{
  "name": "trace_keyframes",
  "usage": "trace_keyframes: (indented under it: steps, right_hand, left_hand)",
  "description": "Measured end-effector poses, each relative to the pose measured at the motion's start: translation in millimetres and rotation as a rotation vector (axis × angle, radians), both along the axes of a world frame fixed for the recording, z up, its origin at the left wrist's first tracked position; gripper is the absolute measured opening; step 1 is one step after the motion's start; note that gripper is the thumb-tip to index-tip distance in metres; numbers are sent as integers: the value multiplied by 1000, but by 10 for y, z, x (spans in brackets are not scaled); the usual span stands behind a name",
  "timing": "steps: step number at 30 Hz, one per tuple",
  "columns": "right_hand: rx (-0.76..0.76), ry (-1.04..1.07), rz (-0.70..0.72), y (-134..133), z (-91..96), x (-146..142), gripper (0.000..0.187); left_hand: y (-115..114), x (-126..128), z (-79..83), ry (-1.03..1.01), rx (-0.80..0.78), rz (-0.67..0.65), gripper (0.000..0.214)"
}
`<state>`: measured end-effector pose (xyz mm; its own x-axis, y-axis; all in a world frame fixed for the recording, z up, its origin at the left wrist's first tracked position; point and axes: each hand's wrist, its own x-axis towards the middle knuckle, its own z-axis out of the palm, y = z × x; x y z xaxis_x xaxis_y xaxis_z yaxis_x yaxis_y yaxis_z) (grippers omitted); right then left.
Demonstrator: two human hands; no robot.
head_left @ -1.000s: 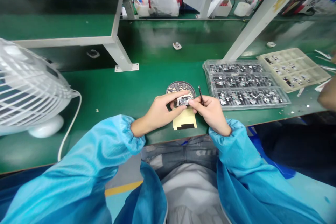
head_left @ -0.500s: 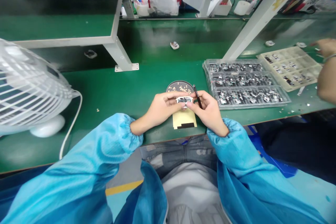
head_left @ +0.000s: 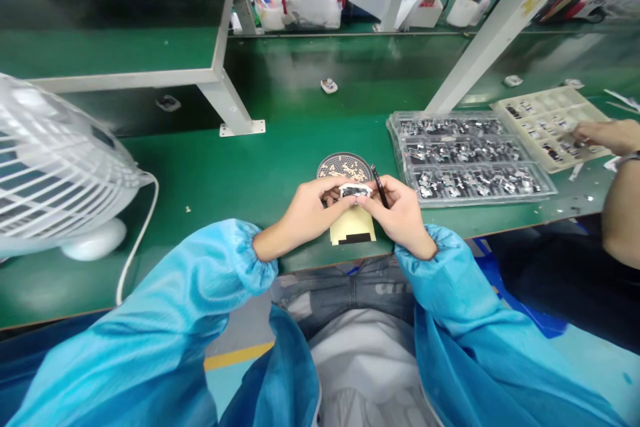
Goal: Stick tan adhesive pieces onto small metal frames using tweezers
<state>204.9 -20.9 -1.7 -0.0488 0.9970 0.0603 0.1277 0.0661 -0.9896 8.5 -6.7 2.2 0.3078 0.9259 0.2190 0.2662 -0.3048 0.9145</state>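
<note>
Between my two hands is a small white housing (head_left: pixel 355 191) with dark parts inside, held just above the bench. My left hand (head_left: pixel 315 208) is closed on its left end, thumb along the near edge. My right hand (head_left: pixel 399 210) grips the right end with thumb and fingertips, and a slim black pen-like tool (head_left: pixel 379 185) is tucked in the same hand. Under the housing lies a pale yellow pad (head_left: pixel 352 225) with a black strip at its near edge. Just beyond, a round dark dish (head_left: pixel 325 163) holds many tiny beige pieces.
A white fan (head_left: pixel 65 173) stands at the left with its cable. To the right are a clear compartment tray (head_left: pixel 470 202) of metal parts and a cream tray (head_left: pixel 560 90), where a co-worker's hand (head_left: pixel 613 136) reaches in. Another white housing (head_left: pixel 329 85) lies farther back. Metal posts (head_left: pixel 233 103) rise from the bench.
My hands and the housing have shifted slightly right, and the housing looks tilted a little differently. The co-worker's hand has moved down into the cream tray.
</note>
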Motion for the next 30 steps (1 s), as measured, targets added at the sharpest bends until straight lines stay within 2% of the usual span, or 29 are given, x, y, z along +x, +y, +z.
trace_keyframes:
  steps: [6, 11, 14, 17, 21, 30]
  right_hand:
    - [-41, 64, 39, 1, -13, -1, 47]
    - [-33, 47, 49, 19, -30, 2, 43]
    - [85, -69, 13, 14, -33, 13, 35]
    - [312, -170, -61, 2, -32, 33, 36]
    - [530, -298, -81, 6, -39, 51, 13]
    - [609, -414, -41, 8, -165, 42, 13]
  left_hand:
    - [-35, 6, -42, -123, -97, 37, 35]
    - [-41, 20, -9, -91, 21, 60, 23]
    - [-8, -4, 18, 29, 179, 51, 19]
    - [21, -39, 5, 115, 334, 25, 21]
    - [33, -67, -33, 153, 391, 14, 22]
    - [28, -74, -40, 213, 405, 23, 25]
